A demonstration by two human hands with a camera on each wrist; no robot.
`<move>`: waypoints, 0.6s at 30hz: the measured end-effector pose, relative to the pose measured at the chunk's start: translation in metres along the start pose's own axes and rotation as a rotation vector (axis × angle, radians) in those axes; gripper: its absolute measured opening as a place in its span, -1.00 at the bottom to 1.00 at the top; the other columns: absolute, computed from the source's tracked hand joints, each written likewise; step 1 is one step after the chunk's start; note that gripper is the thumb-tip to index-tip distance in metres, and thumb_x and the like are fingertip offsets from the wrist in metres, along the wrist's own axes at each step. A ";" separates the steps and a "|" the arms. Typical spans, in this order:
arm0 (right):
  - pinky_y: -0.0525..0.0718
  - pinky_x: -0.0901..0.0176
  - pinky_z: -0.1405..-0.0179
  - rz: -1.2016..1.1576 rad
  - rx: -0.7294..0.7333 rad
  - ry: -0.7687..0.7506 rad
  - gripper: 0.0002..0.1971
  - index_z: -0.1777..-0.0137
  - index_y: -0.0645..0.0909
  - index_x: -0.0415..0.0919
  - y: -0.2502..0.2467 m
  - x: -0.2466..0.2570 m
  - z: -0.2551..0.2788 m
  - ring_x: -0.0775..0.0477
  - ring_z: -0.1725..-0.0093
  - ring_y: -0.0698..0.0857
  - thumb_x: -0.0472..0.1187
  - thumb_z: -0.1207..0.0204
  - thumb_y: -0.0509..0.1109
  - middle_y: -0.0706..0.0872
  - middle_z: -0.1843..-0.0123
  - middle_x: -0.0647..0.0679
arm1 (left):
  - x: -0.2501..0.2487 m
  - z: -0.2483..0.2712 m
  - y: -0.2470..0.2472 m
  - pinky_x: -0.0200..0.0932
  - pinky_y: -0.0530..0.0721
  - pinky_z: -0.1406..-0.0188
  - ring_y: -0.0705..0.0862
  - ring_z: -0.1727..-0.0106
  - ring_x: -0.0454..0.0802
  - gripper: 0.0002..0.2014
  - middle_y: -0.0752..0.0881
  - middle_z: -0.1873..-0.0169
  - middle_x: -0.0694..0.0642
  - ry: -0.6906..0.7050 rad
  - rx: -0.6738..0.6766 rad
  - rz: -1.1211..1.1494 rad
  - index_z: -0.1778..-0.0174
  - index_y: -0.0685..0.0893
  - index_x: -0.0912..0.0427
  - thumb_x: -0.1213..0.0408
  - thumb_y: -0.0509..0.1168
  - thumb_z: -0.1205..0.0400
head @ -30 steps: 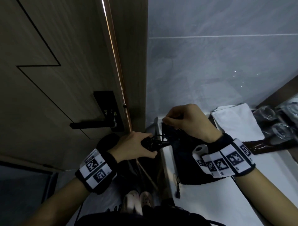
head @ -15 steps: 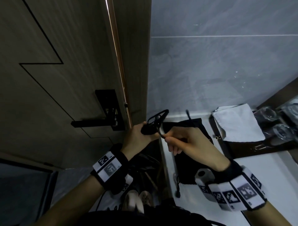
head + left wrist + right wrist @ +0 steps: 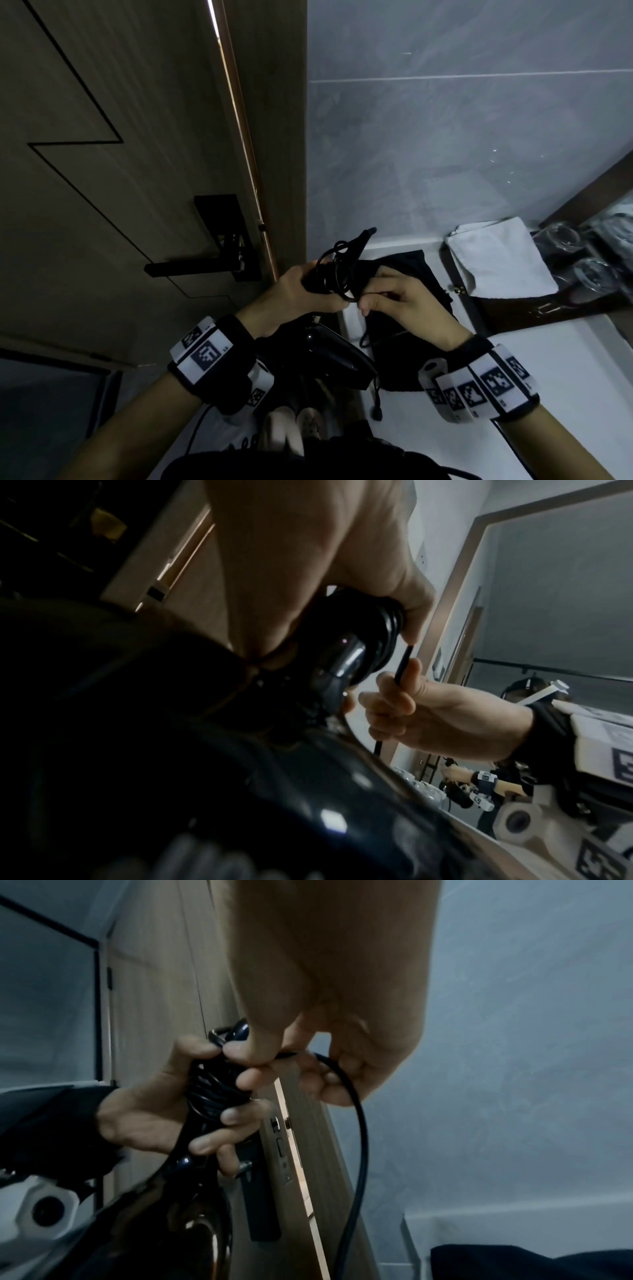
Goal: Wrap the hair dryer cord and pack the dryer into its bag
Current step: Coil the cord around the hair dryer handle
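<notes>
My left hand (image 3: 301, 294) grips the handle of the glossy black hair dryer (image 3: 339, 359), whose body hangs below the hand, over the counter's left edge. Several turns of black cord (image 3: 334, 274) are wound round the handle under my fingers (image 3: 236, 1115). My right hand (image 3: 394, 298) pinches the loose cord (image 3: 356, 1123) between thumb and fingers just right of the coils; in the left wrist view the cord (image 3: 402, 666) runs through that fist. The black drawstring bag (image 3: 404, 349) lies flat on the white counter (image 3: 565, 394) under my right hand.
A wooden door (image 3: 102, 171) with a black lever handle (image 3: 191, 267) stands at the left, close to my left hand. A grey tiled wall (image 3: 445, 154) rises behind the counter. A folded white towel (image 3: 496, 257) and drinking glasses (image 3: 596, 274) sit on a dark tray at the right.
My right hand has come down from above the handle, carrying the cord round it, and now pinches it beside the coils. My left hand has risen slightly with the dryer.
</notes>
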State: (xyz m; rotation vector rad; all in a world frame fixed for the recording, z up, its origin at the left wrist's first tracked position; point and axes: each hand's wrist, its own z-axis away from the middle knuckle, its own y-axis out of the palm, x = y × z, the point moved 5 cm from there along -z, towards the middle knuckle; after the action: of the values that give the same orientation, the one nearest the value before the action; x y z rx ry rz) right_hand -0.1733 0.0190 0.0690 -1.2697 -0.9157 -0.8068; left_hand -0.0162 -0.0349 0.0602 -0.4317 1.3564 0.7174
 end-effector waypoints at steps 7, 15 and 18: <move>0.43 0.36 0.08 0.175 -0.081 -0.156 -0.73 0.21 0.75 -0.19 -0.008 0.007 -0.002 0.12 0.21 0.52 0.01 -0.50 0.37 0.67 0.33 0.04 | -0.015 -0.001 0.002 -0.43 0.61 0.40 0.69 0.44 -0.28 -0.89 0.73 0.49 -0.13 0.060 -0.072 0.078 0.37 0.75 -0.09 0.16 0.56 -0.32; 0.63 0.08 -0.06 0.583 0.105 -0.117 -0.77 -0.17 0.72 -0.10 -0.008 -0.008 0.001 -0.01 -0.11 0.71 -0.18 -0.62 0.28 0.79 -0.04 0.02 | -0.042 0.001 -0.005 -0.48 0.61 0.23 0.71 0.24 -0.36 -0.73 0.76 0.35 -0.22 0.198 -0.132 -0.120 0.27 0.74 -0.14 0.32 0.59 -0.29; 0.52 0.21 0.24 0.791 -0.140 -0.310 -0.70 0.15 0.81 -0.10 -0.015 0.014 -0.001 -0.07 0.20 0.77 -0.01 -0.50 0.27 0.83 0.23 0.00 | -0.043 0.002 0.004 -0.46 0.55 0.11 0.69 0.16 -0.39 -0.68 0.75 0.29 -0.28 0.165 -0.056 -0.309 0.17 0.69 -0.14 0.33 0.59 -0.33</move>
State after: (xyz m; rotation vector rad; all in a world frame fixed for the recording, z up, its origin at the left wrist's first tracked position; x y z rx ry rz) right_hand -0.1802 0.0159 0.0880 -1.7393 -0.5139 -0.0472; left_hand -0.0198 -0.0397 0.1031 -0.7407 1.3854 0.4718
